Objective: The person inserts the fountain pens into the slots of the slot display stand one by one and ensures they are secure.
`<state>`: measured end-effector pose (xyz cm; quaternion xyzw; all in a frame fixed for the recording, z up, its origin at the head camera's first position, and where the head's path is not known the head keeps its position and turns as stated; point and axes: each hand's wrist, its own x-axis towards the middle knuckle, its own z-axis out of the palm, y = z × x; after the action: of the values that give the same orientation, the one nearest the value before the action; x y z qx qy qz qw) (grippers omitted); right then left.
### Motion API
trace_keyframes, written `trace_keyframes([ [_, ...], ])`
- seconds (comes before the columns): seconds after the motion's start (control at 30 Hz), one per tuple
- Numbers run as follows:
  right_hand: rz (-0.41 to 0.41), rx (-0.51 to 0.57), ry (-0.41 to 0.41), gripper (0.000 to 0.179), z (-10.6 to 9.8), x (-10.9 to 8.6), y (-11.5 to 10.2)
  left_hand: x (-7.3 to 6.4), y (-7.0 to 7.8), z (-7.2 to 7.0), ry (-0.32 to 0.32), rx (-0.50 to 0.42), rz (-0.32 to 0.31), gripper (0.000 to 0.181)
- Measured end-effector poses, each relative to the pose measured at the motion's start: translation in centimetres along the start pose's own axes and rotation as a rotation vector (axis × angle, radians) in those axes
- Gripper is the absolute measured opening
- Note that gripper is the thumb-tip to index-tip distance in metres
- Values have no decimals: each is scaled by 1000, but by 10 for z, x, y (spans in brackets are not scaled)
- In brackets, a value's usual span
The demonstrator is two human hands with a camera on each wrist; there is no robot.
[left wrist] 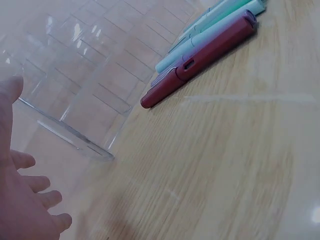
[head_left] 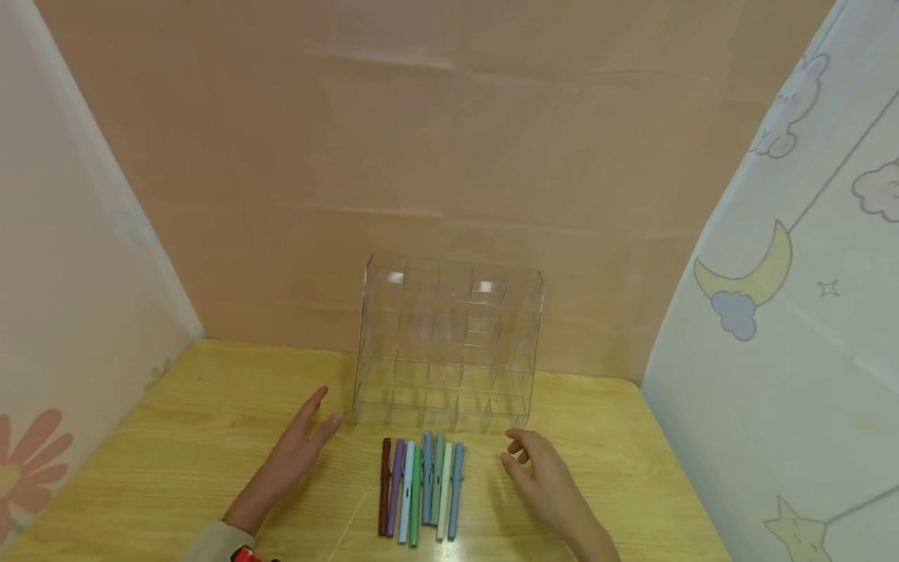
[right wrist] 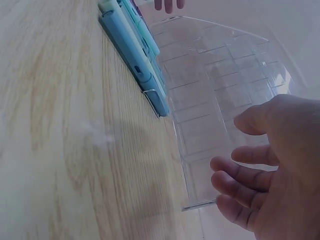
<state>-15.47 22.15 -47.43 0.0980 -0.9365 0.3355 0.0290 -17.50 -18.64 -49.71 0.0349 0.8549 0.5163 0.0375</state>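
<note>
Several capped pens lie side by side on the table in the head view, among them a dark red pen (head_left: 384, 488), a purple pen (head_left: 396, 488), a green pen (head_left: 415, 499) and a grey-blue pen (head_left: 456, 492) at the right end. Behind them stands a clear divided pen rack (head_left: 449, 382). My left hand (head_left: 295, 453) is held left of the pens with its fingers extended, holding nothing. To the right of the row, my right hand (head_left: 548, 476) has loosely bent fingers and nothing in them. In the left wrist view the dark red pen (left wrist: 200, 62) is nearest.
A wooden table (head_left: 597, 437) carries everything. Behind the rack rises a tan backdrop (head_left: 449, 140). Pale printed sheets flank both sides, with a flower (head_left: 35, 468) on the left and a moon (head_left: 751, 273) on the right.
</note>
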Motion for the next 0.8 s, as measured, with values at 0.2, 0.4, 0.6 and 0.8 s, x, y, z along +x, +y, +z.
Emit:
trace_keyframes([
  [0.2, 9, 5, -6, 36, 5, 2, -1, 5, 0, 4, 9, -40, -9, 80],
  [0.4, -6, 11, -26, 35, 14, 4, -3, 14, -3, 9, 26, -137, 38, 80],
  [0.6, -27, 31, -48, 33, 22, 6, -4, 24, -4, 16, 35, -215, 47, 78],
  [0.8, -55, 46, -96, 35, 27, 6, -6, 30, -3, 21, 48, -256, 7, 78],
])
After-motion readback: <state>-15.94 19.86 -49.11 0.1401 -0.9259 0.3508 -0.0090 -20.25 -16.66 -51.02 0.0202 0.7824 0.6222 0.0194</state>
